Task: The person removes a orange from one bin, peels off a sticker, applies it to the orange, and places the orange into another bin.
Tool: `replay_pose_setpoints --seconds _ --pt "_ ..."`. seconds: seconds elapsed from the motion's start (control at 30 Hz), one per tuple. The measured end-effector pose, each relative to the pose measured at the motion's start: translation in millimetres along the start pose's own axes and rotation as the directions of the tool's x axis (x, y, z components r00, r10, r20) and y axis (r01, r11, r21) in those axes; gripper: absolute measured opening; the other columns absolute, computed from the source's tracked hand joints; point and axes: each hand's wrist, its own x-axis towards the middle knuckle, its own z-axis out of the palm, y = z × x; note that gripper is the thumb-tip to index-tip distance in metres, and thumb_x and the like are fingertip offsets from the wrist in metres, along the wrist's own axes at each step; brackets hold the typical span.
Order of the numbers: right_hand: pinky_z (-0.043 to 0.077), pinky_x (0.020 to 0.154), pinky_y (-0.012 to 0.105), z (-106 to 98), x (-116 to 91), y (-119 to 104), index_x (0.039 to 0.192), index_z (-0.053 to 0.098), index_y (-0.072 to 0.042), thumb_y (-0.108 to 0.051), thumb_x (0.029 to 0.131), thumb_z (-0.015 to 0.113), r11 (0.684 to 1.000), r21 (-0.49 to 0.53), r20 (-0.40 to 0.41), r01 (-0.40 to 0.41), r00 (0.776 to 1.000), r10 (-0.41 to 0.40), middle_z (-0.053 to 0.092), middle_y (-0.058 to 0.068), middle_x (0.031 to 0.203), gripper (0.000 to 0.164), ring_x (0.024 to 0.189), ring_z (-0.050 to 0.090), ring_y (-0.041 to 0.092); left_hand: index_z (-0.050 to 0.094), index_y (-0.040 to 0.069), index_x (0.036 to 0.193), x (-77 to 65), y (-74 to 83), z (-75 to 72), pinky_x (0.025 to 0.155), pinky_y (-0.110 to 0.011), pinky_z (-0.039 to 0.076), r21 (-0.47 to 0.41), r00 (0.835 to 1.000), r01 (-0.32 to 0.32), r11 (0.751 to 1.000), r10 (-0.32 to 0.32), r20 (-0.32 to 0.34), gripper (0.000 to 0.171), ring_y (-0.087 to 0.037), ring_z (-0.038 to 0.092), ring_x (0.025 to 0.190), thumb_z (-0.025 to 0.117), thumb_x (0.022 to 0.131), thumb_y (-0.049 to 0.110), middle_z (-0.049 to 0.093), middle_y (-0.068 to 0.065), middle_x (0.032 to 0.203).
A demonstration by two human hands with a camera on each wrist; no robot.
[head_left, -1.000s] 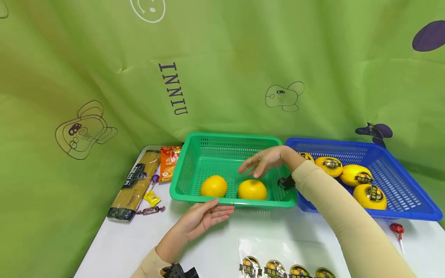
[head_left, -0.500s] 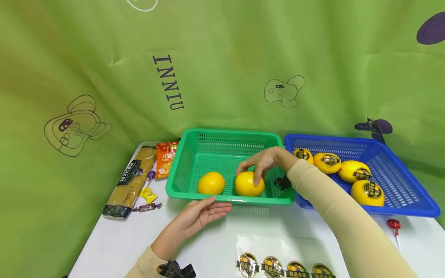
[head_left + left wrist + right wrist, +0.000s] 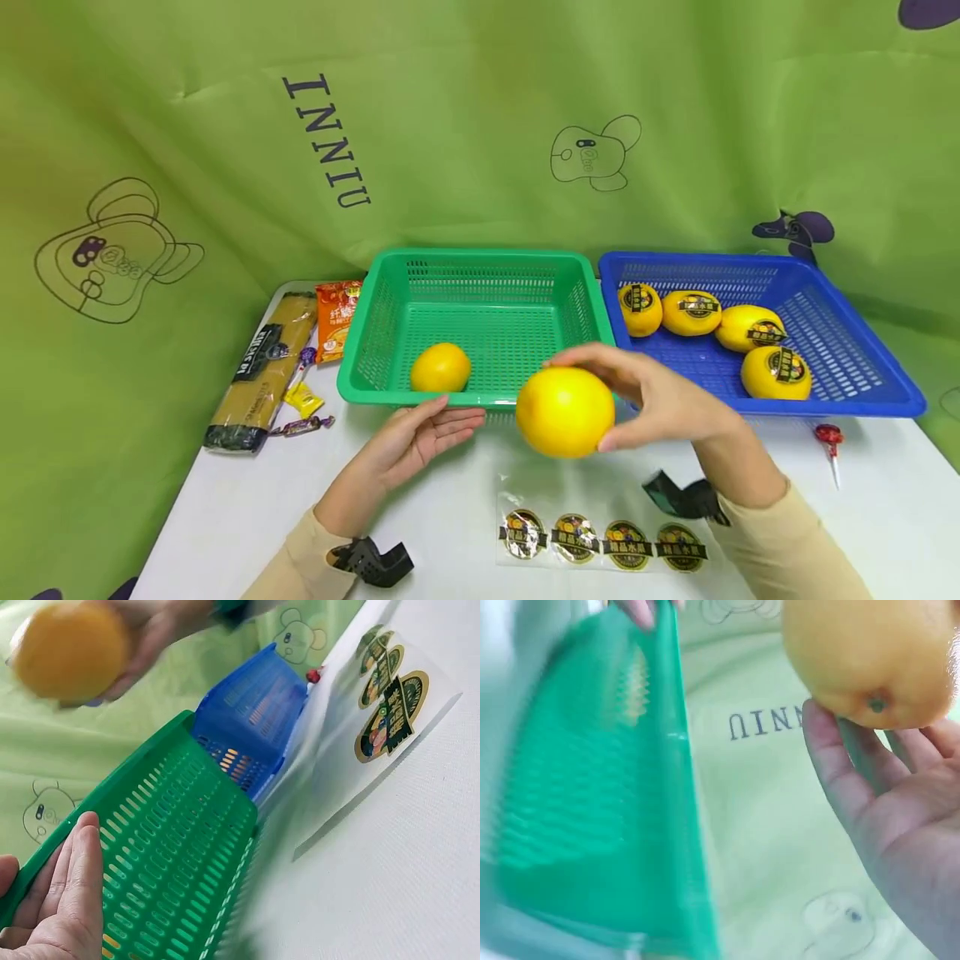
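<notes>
My right hand [image 3: 660,400] holds a smooth yellow orange [image 3: 566,412] between thumb and fingers, lifted above the front rim of the green basket [image 3: 420,398]. In the right wrist view the stem end of this orange [image 3: 877,697] faces the camera. My left hand [image 3: 420,442] grips the basket's front rim, thumb over it and straight fingers against the outer wall, as the left wrist view shows. Another orange [image 3: 441,367], with no label showing, lies inside the green basket at front left. Below the raised fruit lies a clear sheet of round black-and-gold stickers [image 3: 576,537].
A blue basket [image 3: 825,407] at right holds several yellow fruits [image 3: 692,313] with black-and-gold stickers. A red lollipop [image 3: 829,435] lies before it. At left lie a spaghetti pack [image 3: 258,379], an orange snack bag [image 3: 337,321] and small candies [image 3: 303,401]. A green curtain hangs behind.
My right hand has gripped the right-hand orange in the green basket and carried it up and toward me, out past the front rim. The left hand stays at the rim. The head view has tilted down.
</notes>
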Motion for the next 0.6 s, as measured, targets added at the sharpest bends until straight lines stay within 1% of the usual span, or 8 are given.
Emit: replay_pose_setpoints --seconds 0.03,0.1,0.17,0.23,0.33,0.47,0.53,0.6 --pt "0.042 0.105 0.032 11.1 -11.6 5.1 0.139 0.040 -0.005 -0.008 0.073 0.078 1.000 -0.004 -0.024 0.018 1.000 -0.018 0.050 0.011 0.137 0.077 0.123 0.051 0.022 0.024 -0.021 0.135 0.7 -0.3 0.0 0.102 -0.037 0.044 -0.002 1.000 -0.001 1.000 0.001 0.006 0.057 -0.026 0.064 0.110 0.046 0.101 0.018 0.067 -0.018 0.113" --pt "0.044 0.102 0.031 32.8 -29.4 20.4 0.139 0.042 -0.005 -0.009 0.073 0.078 1.000 0.003 -0.050 0.001 0.999 -0.001 0.051 0.010 0.136 0.076 0.121 0.052 0.020 0.032 -0.019 0.133 1.5 -0.4 0.3 0.101 -0.036 0.046 -0.007 1.000 -0.001 1.000 0.001 0.012 0.050 -0.026 0.063 0.110 0.045 0.101 0.018 0.067 -0.018 0.113" --pt "0.046 0.100 0.030 50.7 -39.2 39.5 0.138 0.044 -0.008 -0.011 0.073 0.078 0.996 0.034 -0.070 -0.087 0.994 0.089 0.052 0.009 0.134 0.073 0.119 0.053 0.019 0.043 -0.014 0.128 0.1 -0.6 -1.0 0.100 -0.036 0.046 -0.012 1.000 -0.004 1.000 0.004 0.015 0.042 -0.026 0.063 0.111 0.045 0.101 0.018 0.067 -0.018 0.114" --pt "0.047 0.098 0.029 63.4 -44.1 57.4 0.136 0.046 -0.011 -0.011 0.073 0.078 0.976 0.073 -0.123 -0.206 0.969 0.214 0.053 0.008 0.132 0.071 0.117 0.054 0.019 0.052 -0.007 0.120 -0.2 -0.5 -1.7 0.100 -0.036 0.047 -0.014 1.000 -0.008 1.000 0.008 0.020 0.032 -0.026 0.063 0.111 0.045 0.101 0.018 0.067 -0.018 0.114" --pt "0.046 0.099 0.027 70.0 -46.3 78.6 0.136 0.045 -0.009 -0.015 0.073 0.080 0.925 0.092 -0.240 -0.370 0.893 0.381 0.053 0.010 0.133 0.072 0.118 0.054 0.022 0.055 -0.004 0.116 1.3 -1.1 -1.4 0.099 -0.035 0.048 -0.010 1.000 -0.014 1.000 0.014 0.017 0.028 -0.026 0.063 0.110 0.045 0.101 0.019 0.067 -0.018 0.113" --pt "0.045 0.100 0.032 72.9 -43.7 91.7 0.138 0.042 0.000 -0.023 0.074 0.080 0.854 0.102 -0.394 -0.510 0.768 0.505 0.051 0.018 0.136 0.078 0.118 0.053 0.029 0.055 -0.003 0.116 2.1 -1.3 -1.4 0.099 -0.036 0.047 -0.011 1.000 -0.017 1.000 0.017 0.010 0.028 -0.026 0.064 0.110 0.046 0.101 0.019 0.067 -0.018 0.113" --pt "0.045 0.100 0.035 74.1 -42.1 93.1 0.138 0.041 0.004 -0.025 0.075 0.079 0.827 0.115 -0.434 -0.550 0.721 0.540 0.051 0.021 0.136 0.080 0.117 0.054 0.030 0.055 -0.002 0.116 2.4 -2.1 -1.4 0.099 -0.035 0.047 -0.006 1.000 -0.019 1.000 0.019 0.011 0.028 -0.026 0.064 0.110 0.045 0.101 0.019 0.067 -0.018 0.113" --pt "0.047 0.098 0.037 75.3 -41.0 92.9 0.138 0.040 0.007 -0.026 0.077 0.078 0.810 0.111 -0.456 -0.576 0.695 0.556 0.051 0.023 0.134 0.078 0.115 0.055 0.031 0.056 -0.002 0.116 3.2 -3.5 -1.4 0.099 -0.035 0.048 -0.005 0.999 -0.025 1.000 0.025 0.023 0.029 -0.025 0.063 0.110 0.045 0.101 0.020 0.067 -0.017 0.114"
